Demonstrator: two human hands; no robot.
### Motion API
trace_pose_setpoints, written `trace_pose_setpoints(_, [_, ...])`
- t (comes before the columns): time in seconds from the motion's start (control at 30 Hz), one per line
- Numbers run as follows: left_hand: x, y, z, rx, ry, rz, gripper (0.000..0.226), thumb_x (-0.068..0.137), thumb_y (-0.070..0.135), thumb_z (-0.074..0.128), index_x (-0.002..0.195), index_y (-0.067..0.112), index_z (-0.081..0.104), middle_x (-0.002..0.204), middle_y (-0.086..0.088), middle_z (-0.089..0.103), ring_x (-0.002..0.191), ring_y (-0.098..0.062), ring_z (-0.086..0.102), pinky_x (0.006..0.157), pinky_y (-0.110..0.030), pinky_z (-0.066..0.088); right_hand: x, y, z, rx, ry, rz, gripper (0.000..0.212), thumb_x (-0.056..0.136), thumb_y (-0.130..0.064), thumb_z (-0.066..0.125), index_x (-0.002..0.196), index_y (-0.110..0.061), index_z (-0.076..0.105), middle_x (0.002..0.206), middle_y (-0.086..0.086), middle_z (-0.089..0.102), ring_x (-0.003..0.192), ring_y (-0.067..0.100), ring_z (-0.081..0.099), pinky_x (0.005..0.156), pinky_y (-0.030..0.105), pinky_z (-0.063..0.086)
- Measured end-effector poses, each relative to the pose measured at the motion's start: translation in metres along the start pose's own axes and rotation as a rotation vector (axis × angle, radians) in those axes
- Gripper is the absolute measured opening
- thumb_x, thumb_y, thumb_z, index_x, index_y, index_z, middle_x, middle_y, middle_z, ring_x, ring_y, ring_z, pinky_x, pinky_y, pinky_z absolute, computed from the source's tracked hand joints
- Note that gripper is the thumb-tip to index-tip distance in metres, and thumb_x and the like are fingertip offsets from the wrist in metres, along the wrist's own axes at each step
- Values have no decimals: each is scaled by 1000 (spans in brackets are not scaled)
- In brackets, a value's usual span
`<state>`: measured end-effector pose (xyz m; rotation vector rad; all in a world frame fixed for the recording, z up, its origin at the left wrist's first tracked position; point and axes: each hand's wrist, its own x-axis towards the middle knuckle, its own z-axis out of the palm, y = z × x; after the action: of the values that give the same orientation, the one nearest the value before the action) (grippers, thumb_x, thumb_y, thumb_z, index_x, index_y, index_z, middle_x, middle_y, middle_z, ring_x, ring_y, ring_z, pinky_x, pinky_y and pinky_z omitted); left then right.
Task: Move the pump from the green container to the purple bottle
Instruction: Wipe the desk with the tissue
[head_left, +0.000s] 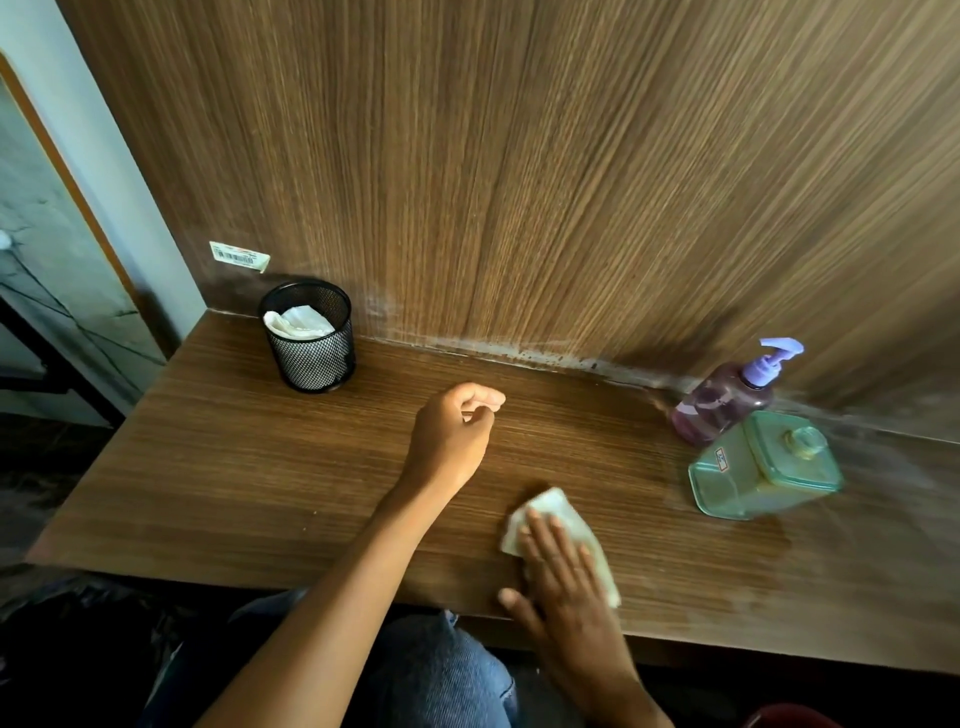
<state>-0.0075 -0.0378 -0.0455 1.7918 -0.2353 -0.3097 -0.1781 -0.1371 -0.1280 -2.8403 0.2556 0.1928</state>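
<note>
The purple bottle (719, 402) stands at the back right of the desk with the lilac pump (771, 361) on its neck. Just in front of it sits the green square container (763, 470) with a flat cap on top. My left hand (452, 434) hovers over the middle of the desk, fingers curled loosely with nothing in them. My right hand (558, 561) lies flat near the front edge, pressing a pale cloth (550, 512) onto the wood. Both hands are well left of the bottles.
A black mesh cup (311, 338) holding a crumpled white tissue stands at the back left of the wooden desk (234, 467). A wood panel wall (519, 182) rises behind, bearing a barcode sticker (240, 256). A damp-looking patch darkens the desk by the green container.
</note>
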Motion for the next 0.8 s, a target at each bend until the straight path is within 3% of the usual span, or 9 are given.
trace_pose_setpoints(0.1, [-2,0,-1,4,-3,2,27,87,0,47,83,21,64,92,6,66,94,-14,62,86,-23,46,-9,28,-14,31,82,301,80,79,-72,1,139,-24,-20,155,-7,-19,141,10,-24,115,26,-15])
trace_pose_setpoints(0.2, [-4,2,0,1,-11,-9,29,87,1,46,81,24,63,91,6,66,94,-14,61,88,-25,47,23,24,-22,151,90,389,71,93,-56,24,147,-20,-5,158,-4,-13,138,8,-22,119,36,-9])
trace_pose_setpoints(0.43, [-5,4,4,-11,-13,-24,27,86,-1,47,82,20,64,90,3,66,91,-15,61,86,-24,46,24,-26,-14,93,-9,-148,54,99,-43,25,144,-27,-1,152,-13,-11,146,18,-12,114,27,-21])
trace_pose_setpoints(0.5, [-4,4,3,-11,-10,-20,27,86,-1,47,82,19,64,89,3,66,90,-15,61,86,-26,47,-5,-18,-10,65,-6,-236,52,97,-42,27,144,-21,29,154,-7,18,144,27,16,116,30,2])
trace_pose_setpoints(0.57, [-4,4,1,-10,-6,-17,27,86,-2,46,81,19,64,89,3,66,89,-16,61,86,-26,47,-27,-2,-11,-6,34,-216,52,98,-44,21,134,-19,50,150,-3,35,138,18,31,110,30,17])
trace_pose_setpoints(0.6, [-4,4,0,-9,-4,-15,28,86,-2,46,81,19,64,89,4,66,90,-15,61,85,-24,46,-33,7,-14,-10,65,-156,55,98,-46,16,135,-21,48,153,-6,31,140,7,24,108,27,17])
trace_pose_setpoints(0.7, [-4,4,-4,-24,7,-17,30,87,0,47,79,25,63,88,8,66,93,-14,62,84,-22,45,-25,32,-22,109,125,99,75,86,-67,-3,148,-26,12,157,-21,-2,137,-10,-19,112,16,-4])
trace_pose_setpoints(0.77, [-4,4,-4,-33,1,-13,31,87,1,47,78,26,62,88,7,66,94,-16,62,85,-24,46,1,49,-25,96,133,240,81,80,-73,-5,145,-25,-2,159,-9,-1,138,-2,-24,115,22,-11])
trace_pose_setpoints(0.8, [-4,5,-4,-33,-5,-12,31,87,1,47,78,26,62,88,7,66,95,-16,62,86,-24,46,19,54,-27,93,135,290,75,85,-68,6,145,-23,-2,160,-2,-2,142,5,-19,118,30,-8])
